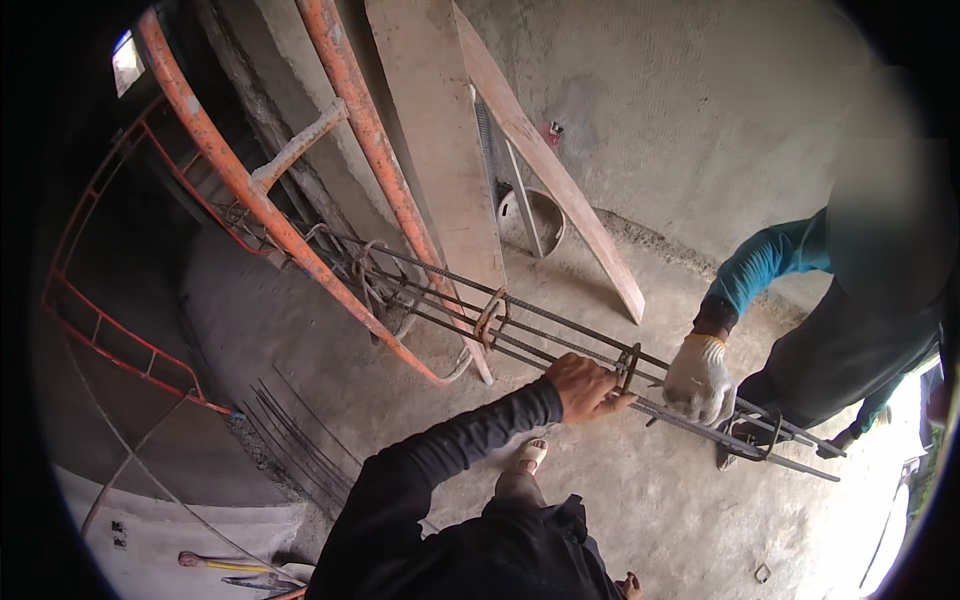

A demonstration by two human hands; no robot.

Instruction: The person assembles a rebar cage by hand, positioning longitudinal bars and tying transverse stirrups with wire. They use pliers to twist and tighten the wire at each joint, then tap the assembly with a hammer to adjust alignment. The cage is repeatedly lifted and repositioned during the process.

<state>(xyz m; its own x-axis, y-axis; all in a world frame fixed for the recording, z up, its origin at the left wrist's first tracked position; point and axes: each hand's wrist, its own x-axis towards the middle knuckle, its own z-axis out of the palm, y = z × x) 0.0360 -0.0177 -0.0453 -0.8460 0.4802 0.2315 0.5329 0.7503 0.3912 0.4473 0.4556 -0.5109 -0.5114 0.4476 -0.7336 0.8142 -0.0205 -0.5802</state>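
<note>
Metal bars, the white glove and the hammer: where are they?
Metal bars [560,335], head view: on the long rods between two rings.
White glove [698,380], head view: on the back of the co-worker's gloved hand.
Hammer [215,563], head view: on its handle, lying on the floor.

No packages, labels, signs or screens in view.

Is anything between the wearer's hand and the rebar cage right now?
Nothing visible. The one hand in view already rests on the rebar cage beside a stirrup ring. A co-worker's white-gloved hand grips the bars just to the right, close but not in between.
</note>
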